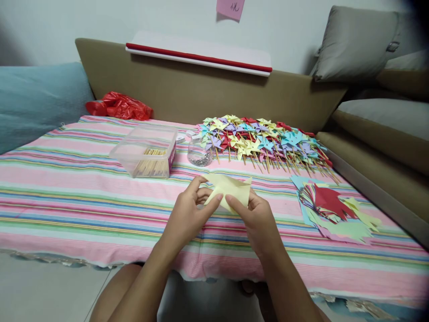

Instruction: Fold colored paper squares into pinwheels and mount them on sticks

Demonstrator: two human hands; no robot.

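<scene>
A pale yellow sheet of paper point(231, 185) is held up between my two hands, over the front part of the striped cloth. My left hand point(192, 203) pinches its left side, with the thumb on the near face and fingers behind. On the right side, my right hand point(256, 212) grips the paper the same way, and the two thumb tips come close together at its lower middle. The paper has pointed corners and looks slightly bent; cuts in it are hard to make out. Most of my fingertips are hidden behind it.
Beyond my hands stand a clear plastic box point(144, 143) of wooden sticks and a round clear container point(200, 154) with small metallic bits. Finished paper pinwheels point(258, 138) are heaped at the back right. Cut coloured papers point(338, 210) lie right. A red plastic bag point(122, 106) sits back left.
</scene>
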